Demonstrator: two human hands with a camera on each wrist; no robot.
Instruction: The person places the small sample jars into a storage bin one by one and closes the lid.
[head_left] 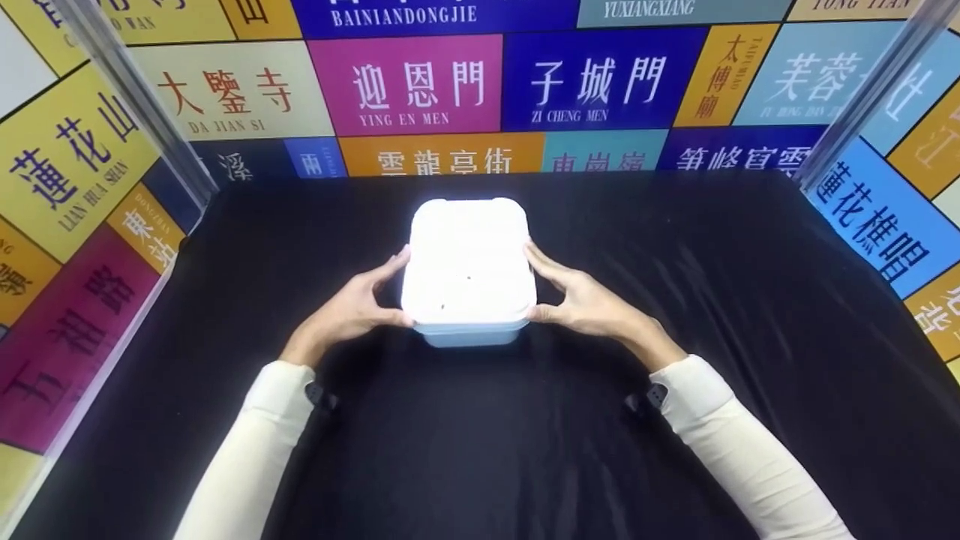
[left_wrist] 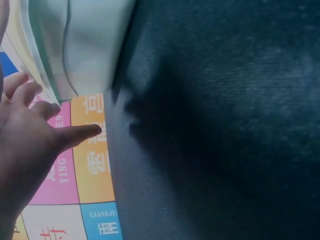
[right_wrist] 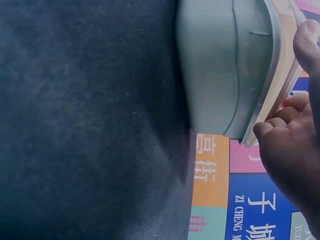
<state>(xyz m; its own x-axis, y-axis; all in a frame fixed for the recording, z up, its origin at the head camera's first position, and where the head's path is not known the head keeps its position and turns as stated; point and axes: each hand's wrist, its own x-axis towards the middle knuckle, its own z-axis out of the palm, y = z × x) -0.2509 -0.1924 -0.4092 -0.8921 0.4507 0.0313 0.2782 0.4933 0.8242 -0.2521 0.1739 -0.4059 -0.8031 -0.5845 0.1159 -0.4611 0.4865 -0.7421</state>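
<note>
A square plastic box with a white, rounded-corner lid sits at the far middle of the black cloth. My left hand grips the lid's left edge, thumb near the front corner and fingers farther back. On the opposite edge, my right hand holds the lid in the same way. The left wrist view shows the pale box wall beside the left fingers, with the little finger sticking out. In the right wrist view the right fingertips press the rim. What the box contains is hidden.
Black cloth covers the table, with creases on the right. Colourful panels with Chinese lettering stand behind and at both sides. Clear upright posts rise at the back corners.
</note>
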